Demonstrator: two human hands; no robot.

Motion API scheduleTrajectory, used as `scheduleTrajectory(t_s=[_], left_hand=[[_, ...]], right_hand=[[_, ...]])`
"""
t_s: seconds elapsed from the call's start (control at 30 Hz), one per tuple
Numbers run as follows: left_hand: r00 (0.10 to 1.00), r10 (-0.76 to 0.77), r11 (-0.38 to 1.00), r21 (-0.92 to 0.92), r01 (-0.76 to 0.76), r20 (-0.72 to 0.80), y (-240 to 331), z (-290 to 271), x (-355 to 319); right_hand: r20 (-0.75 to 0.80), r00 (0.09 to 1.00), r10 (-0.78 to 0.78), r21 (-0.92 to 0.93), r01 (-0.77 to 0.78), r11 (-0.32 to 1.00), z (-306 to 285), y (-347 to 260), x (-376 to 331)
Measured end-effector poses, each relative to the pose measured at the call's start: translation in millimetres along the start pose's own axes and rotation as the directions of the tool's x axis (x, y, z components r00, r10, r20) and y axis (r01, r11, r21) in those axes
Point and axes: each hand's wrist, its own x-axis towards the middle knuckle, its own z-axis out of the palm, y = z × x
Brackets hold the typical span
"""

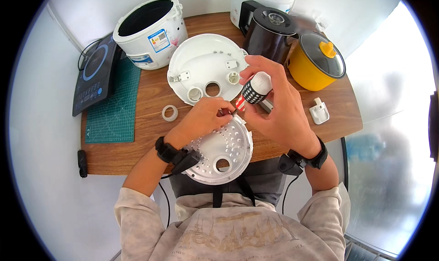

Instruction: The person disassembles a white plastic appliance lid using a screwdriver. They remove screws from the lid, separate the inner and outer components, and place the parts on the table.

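In my right hand [279, 101] is a thick screwdriver [256, 88] with a white end, a black band of white stars and red-and-white stripes. Its lower end slants down toward my left fingertips. My left hand [212, 114] is closed in a pinch at the far rim of a round, dimpled metal lid plate [231, 158]; a small dark piece shows there, too covered to name. The plate has a round hole and overhangs the table's front edge above my lap. Just beyond my hands lies a white rice cooker lid shell [203, 60], inside up, with small grey bits in it.
A roll of tape [170, 113] lies left of my hands, near a green cutting mat [112, 124] and a tilted induction cooktop [93, 73]. Behind stand a white cooker body [151, 37], a dark kettle [270, 37] and a yellow pot [313, 66]. A white plastic part [319, 111] lies right.
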Motion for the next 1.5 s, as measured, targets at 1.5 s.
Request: scheduleTrajectory(t_s=[1.5], left_hand=[[0.961,0.083,0.861,0.504,0.065,-0.265,-5,-37,-122]], right_hand=[[-0.237,0.945,0.226,0.185,-0.185,0.965,4,-24,-52]])
